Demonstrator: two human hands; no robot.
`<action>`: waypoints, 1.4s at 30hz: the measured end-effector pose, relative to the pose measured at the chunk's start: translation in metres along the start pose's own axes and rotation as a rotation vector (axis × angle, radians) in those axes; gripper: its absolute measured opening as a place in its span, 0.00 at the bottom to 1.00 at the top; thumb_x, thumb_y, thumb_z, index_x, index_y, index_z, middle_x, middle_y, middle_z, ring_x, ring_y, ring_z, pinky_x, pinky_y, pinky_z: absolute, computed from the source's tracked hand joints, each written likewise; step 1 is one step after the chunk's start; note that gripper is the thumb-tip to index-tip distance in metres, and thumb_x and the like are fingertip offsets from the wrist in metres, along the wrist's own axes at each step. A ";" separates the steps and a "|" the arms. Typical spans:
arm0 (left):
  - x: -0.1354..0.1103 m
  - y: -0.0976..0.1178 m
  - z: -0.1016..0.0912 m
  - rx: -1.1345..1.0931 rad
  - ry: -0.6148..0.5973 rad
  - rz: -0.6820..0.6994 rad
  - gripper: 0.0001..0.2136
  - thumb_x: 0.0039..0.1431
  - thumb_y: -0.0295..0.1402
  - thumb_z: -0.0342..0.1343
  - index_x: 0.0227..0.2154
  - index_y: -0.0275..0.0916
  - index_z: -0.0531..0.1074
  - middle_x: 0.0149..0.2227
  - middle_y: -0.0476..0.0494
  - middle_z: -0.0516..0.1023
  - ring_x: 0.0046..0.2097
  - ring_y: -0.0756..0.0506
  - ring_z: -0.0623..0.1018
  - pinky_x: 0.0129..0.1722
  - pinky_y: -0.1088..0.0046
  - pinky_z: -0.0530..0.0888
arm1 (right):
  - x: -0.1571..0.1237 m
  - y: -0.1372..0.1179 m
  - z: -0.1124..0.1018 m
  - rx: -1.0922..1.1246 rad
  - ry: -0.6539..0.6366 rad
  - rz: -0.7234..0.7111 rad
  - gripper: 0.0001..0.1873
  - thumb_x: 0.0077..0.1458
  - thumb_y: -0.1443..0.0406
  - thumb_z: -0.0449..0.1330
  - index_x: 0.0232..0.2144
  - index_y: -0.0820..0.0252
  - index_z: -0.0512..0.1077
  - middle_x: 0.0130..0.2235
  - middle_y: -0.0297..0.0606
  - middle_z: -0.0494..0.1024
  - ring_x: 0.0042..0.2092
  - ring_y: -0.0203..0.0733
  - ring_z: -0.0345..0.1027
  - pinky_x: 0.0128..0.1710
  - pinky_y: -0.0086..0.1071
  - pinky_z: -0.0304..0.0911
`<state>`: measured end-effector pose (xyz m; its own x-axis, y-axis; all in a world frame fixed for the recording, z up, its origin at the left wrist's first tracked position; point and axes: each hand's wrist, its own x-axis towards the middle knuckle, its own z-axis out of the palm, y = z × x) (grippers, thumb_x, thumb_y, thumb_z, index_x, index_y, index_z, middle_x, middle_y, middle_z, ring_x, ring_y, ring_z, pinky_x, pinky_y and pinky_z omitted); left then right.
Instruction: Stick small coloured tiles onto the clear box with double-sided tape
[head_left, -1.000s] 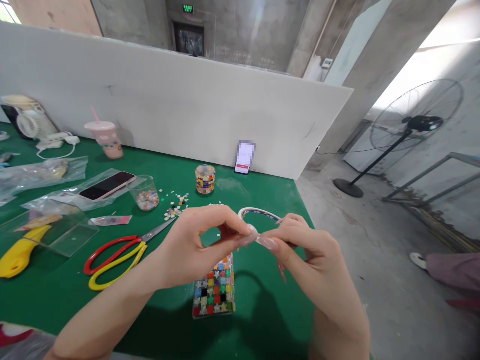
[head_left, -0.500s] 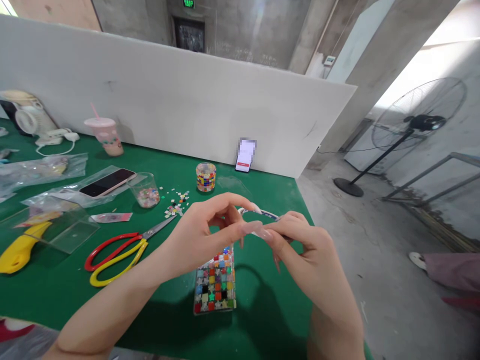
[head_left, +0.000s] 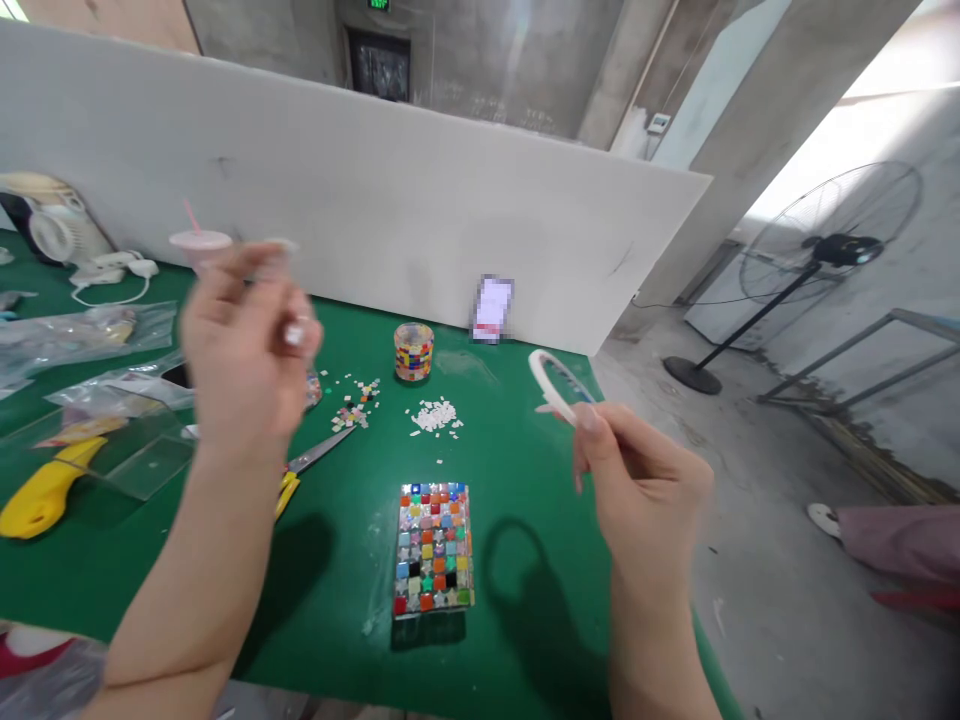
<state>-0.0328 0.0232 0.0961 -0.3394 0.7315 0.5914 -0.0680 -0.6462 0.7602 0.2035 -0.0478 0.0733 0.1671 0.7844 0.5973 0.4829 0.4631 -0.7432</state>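
Note:
My right hand (head_left: 645, 480) holds a narrow roll of white tape (head_left: 551, 385) upright between thumb and fingers, over the right part of the table. Blue marks show on the ring's inner face. My left hand (head_left: 251, 340) is raised at the left, apart from the roll and in front of the pink cup. Its fingers look curled but are smeared by motion, so I cannot make out whether anything is in them. Between my forearms lies a block covered in coloured mosaic tiles (head_left: 433, 550). Beyond it is a small pile of white pieces (head_left: 436, 416).
A mosaic-covered round jar (head_left: 414, 352) stands farther back, near loose coloured tiles (head_left: 356, 405). Scissors (head_left: 319, 452) lie partly behind my left arm. A yellow-handled tool (head_left: 49, 490) and a clear box (head_left: 150, 465) are at left. A phone (head_left: 493, 308) leans on the white partition (head_left: 360, 210).
My hands have moved apart. The left has swung up and left, away from the roll; the right keeps the roll and has shifted slightly right. The white pile is now uncovered.

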 end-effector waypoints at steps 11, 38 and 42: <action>-0.040 0.013 0.021 0.159 -0.595 -0.165 0.07 0.66 0.34 0.54 0.44 0.41 0.72 0.23 0.53 0.74 0.21 0.55 0.70 0.19 0.81 0.71 | 0.015 0.082 0.045 -0.308 -0.631 0.067 0.07 0.52 0.63 0.65 0.24 0.58 0.77 0.31 0.39 0.82 0.41 0.52 0.76 0.62 0.69 0.34; -0.083 0.017 0.040 -0.101 -0.523 -0.247 0.15 0.69 0.44 0.45 0.29 0.41 0.62 0.23 0.56 0.59 0.23 0.55 0.59 0.22 0.83 0.62 | -0.022 -0.002 0.027 0.412 -0.015 -0.184 0.18 0.55 0.71 0.65 0.45 0.44 0.78 0.47 0.32 0.77 0.49 0.41 0.70 0.51 0.36 0.67; -0.086 0.018 0.042 -0.160 -0.790 -0.379 0.16 0.69 0.44 0.42 0.30 0.40 0.65 0.26 0.54 0.60 0.25 0.54 0.60 0.24 0.81 0.62 | -0.020 -0.002 0.029 0.593 -0.116 -0.070 0.13 0.54 0.67 0.67 0.40 0.42 0.80 0.48 0.31 0.76 0.50 0.40 0.69 0.49 0.34 0.68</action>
<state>0.0347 -0.0421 0.0706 0.4749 0.8006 0.3654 -0.1941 -0.3097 0.9308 0.1747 -0.0521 0.0543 0.0416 0.7683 0.6388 -0.0775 0.6399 -0.7646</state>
